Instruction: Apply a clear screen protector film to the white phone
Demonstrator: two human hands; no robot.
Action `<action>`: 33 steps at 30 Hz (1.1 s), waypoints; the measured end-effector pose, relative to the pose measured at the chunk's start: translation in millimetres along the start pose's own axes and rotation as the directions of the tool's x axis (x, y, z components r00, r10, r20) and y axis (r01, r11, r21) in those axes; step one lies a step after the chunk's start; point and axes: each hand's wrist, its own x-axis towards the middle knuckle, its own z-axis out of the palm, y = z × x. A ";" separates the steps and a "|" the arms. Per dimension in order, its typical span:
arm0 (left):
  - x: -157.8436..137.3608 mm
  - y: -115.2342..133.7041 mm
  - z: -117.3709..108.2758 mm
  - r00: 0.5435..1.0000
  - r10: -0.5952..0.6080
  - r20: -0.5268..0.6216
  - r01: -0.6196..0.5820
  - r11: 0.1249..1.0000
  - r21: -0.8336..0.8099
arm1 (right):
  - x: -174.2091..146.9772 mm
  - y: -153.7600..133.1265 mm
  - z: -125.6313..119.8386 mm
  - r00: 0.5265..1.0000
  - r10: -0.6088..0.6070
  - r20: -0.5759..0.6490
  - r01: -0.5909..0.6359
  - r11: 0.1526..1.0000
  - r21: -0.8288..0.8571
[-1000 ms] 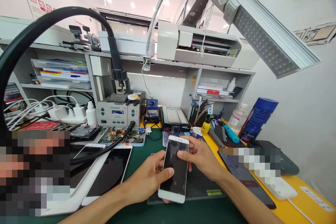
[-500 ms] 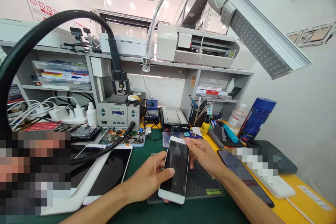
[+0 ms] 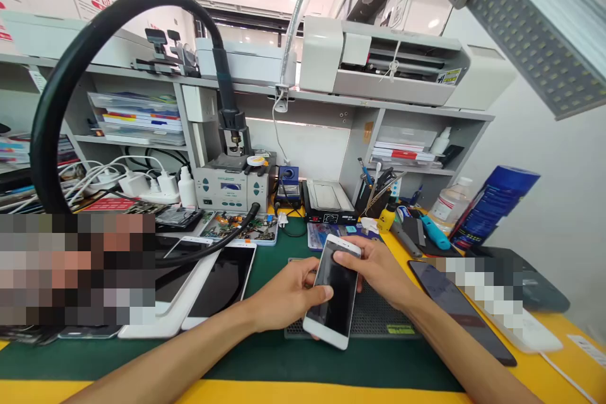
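Note:
A white-framed smartphone (image 3: 341,297) with a dark screen is held up at a tilt, its top leaning toward the right. My left hand (image 3: 290,293) grips its left side, thumb lying on the glass and fingers behind. At the upper right, my right hand (image 3: 381,265) holds the top corner, with its thumb pressed on the upper screen and the other fingers mostly hidden behind. Beneath the phone lies a black perforated pad (image 3: 383,314) on a green mat (image 3: 265,360).
Larger white tablets (image 3: 227,284) lie to the left, near a tray of circuit boards (image 3: 241,227). A hot-air station (image 3: 231,188) with a looping black hose (image 3: 47,113) stands behind. On the right are a dark phone (image 3: 459,309), a tool holder (image 3: 372,199) and a blue can (image 3: 495,208).
My right thumb has slid from the phone's top edge onto its screen. The phone leans slightly more to the right. The camera view has shifted, showing more of the bench's front edge.

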 end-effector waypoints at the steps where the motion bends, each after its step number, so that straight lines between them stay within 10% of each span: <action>1: -0.1 0.5 -0.4 1.000 0.003 0.006 -0.003 1.000 0.004 | 0.7 0.4 -0.5 1.000 0.014 -0.004 -0.014 1.000 0.017; 17: 3.1 6.0 0.4 0.977 -0.181 -0.115 0.163 0.975 -0.151 | 4.1 5.4 -7.5 0.957 0.213 -0.196 -0.124 0.913 0.389; 33: 4.3 3.2 8.6 0.950 -0.074 -0.302 0.033 0.990 -0.138 | 4.4 2.2 -6.8 0.914 0.185 -0.362 -0.020 0.910 0.413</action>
